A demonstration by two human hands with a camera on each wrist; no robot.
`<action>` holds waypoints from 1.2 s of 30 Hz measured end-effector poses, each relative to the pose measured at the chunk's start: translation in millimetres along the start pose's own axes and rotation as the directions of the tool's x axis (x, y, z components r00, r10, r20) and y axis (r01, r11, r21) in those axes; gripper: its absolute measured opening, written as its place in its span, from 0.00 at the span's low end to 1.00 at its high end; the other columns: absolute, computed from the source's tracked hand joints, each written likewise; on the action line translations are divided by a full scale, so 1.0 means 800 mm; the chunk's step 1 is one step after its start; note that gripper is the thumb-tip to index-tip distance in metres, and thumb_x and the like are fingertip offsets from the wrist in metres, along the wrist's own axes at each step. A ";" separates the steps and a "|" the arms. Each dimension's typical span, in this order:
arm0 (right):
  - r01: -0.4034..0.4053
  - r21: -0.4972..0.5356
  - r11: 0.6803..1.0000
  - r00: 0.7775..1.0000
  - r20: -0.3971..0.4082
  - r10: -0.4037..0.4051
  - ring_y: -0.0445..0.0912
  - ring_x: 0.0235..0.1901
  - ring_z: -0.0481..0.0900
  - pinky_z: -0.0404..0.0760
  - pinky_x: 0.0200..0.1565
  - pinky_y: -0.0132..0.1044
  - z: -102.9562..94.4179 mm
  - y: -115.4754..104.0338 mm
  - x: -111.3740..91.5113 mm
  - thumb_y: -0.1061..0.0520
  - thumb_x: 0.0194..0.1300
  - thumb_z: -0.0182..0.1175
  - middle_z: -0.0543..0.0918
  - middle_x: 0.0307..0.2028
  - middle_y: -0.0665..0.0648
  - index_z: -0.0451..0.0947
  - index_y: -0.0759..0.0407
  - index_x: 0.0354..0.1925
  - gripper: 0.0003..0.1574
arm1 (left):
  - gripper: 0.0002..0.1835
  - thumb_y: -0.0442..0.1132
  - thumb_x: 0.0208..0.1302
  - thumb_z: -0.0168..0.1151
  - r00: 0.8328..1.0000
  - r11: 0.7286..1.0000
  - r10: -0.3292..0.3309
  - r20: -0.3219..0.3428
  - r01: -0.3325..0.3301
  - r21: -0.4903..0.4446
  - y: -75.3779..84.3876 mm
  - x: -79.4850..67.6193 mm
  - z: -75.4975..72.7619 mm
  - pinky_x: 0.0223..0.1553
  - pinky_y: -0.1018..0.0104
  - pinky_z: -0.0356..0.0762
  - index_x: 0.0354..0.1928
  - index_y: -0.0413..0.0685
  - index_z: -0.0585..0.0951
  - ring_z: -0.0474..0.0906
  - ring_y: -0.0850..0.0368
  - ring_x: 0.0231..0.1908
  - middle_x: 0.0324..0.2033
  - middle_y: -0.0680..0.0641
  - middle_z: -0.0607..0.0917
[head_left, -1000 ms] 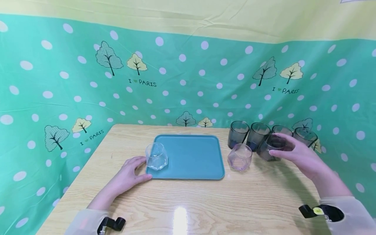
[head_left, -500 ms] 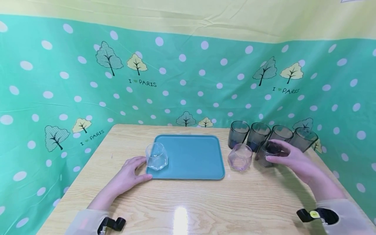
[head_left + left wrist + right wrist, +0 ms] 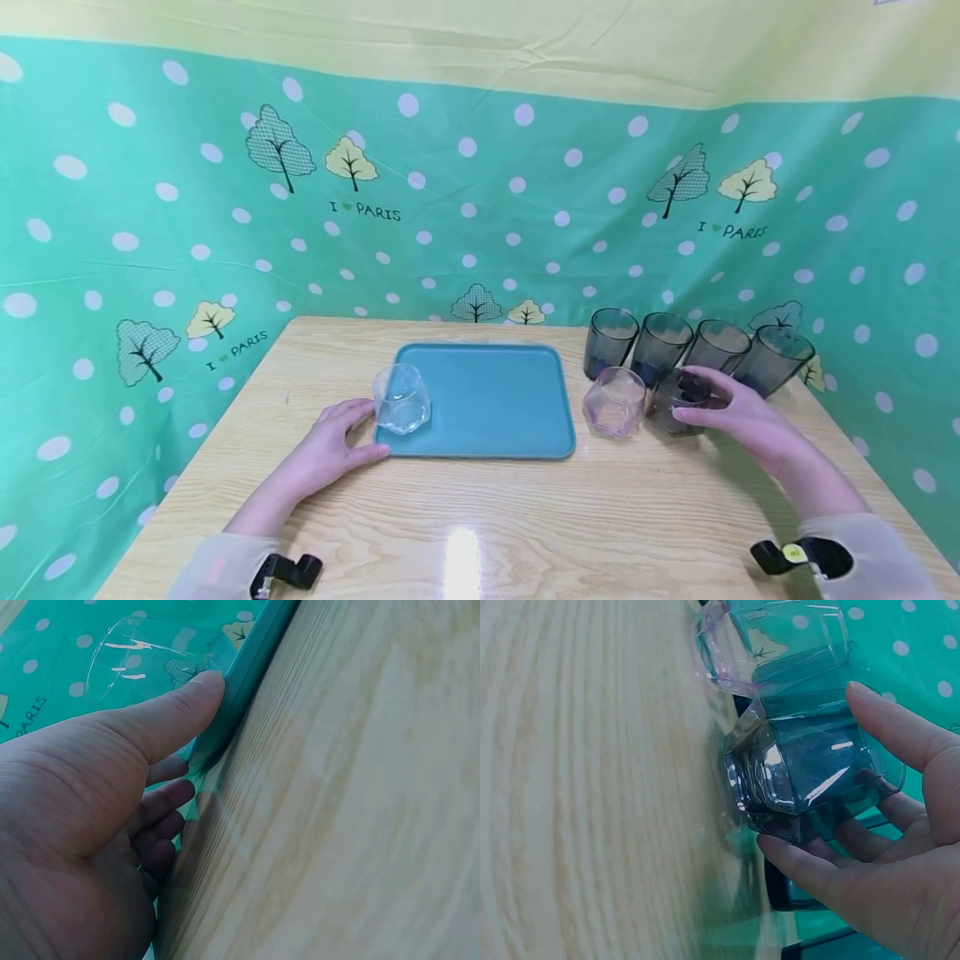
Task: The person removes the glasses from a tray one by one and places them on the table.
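My right hand (image 3: 738,414) holds a smoky grey drinking glass (image 3: 802,765) with a faceted base, thumb on one side and fingers around the other. The glass is upright at the table's surface; whether it touches the wood I cannot tell. Just left of it stands a clear, pink-tinted faceted glass (image 3: 614,403). My left hand (image 3: 330,443) lies at the near left corner of a blue tray (image 3: 495,408). Its thumb (image 3: 191,705) rests along the tray's rim, with the other fingers loosely bent beside the edge. A clear faceted glass (image 3: 402,402) stands on the tray's left end.
Behind the held glass, several tall smoky glasses, such as the leftmost tall glass (image 3: 609,343), line the table's back right edge. A green dotted curtain (image 3: 465,208) hangs behind the wooden table (image 3: 420,508).
My right hand has brought the smoky glass slightly left and nearer, in front of the tall glasses and close to the pink-tinted one. My left hand stays in place.
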State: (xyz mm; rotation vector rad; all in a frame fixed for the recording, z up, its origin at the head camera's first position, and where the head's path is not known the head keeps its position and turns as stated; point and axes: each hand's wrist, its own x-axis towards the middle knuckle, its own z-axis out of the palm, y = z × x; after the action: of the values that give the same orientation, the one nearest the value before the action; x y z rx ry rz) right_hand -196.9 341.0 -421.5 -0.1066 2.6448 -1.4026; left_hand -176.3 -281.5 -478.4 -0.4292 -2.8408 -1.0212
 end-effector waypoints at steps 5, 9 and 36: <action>-0.007 0.007 1.000 1.000 -0.002 0.007 0.54 0.65 0.74 0.77 0.58 0.41 0.003 0.002 0.000 0.45 0.74 0.75 0.70 0.76 0.72 0.52 0.56 0.89 0.61 | 0.47 0.57 0.64 0.83 1.000 1.000 0.003 0.003 -0.003 -0.006 0.000 0.001 0.000 0.76 0.26 0.62 0.76 0.36 0.76 0.65 0.26 0.76 0.74 0.32 0.76; 0.002 0.029 1.000 1.000 -0.003 -0.002 0.53 0.65 0.72 0.77 0.56 0.33 0.004 0.003 0.000 0.46 0.74 0.75 0.69 0.76 0.71 0.52 0.57 0.88 0.60 | 0.47 0.56 0.64 0.83 1.000 1.000 0.004 0.001 -0.004 -0.011 0.001 0.001 0.000 0.76 0.26 0.62 0.76 0.36 0.76 0.65 0.26 0.76 0.74 0.32 0.76; -0.006 0.082 0.997 1.000 0.031 0.003 0.72 0.76 0.60 0.67 0.71 0.70 0.007 0.005 -0.002 0.52 0.74 0.75 0.59 0.81 0.75 0.48 0.60 0.88 0.62 | 0.48 0.57 0.64 0.82 1.000 1.000 0.004 -0.003 -0.004 -0.007 -0.007 0.001 0.003 0.76 0.25 0.60 0.77 0.35 0.75 0.63 0.25 0.76 0.75 0.30 0.74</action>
State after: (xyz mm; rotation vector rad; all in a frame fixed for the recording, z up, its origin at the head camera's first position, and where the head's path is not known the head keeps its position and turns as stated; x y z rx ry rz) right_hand -194.2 339.3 -427.8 -0.1119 2.5571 -1.4931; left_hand -178.9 -283.5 -483.5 -0.4337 -2.8340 -1.0300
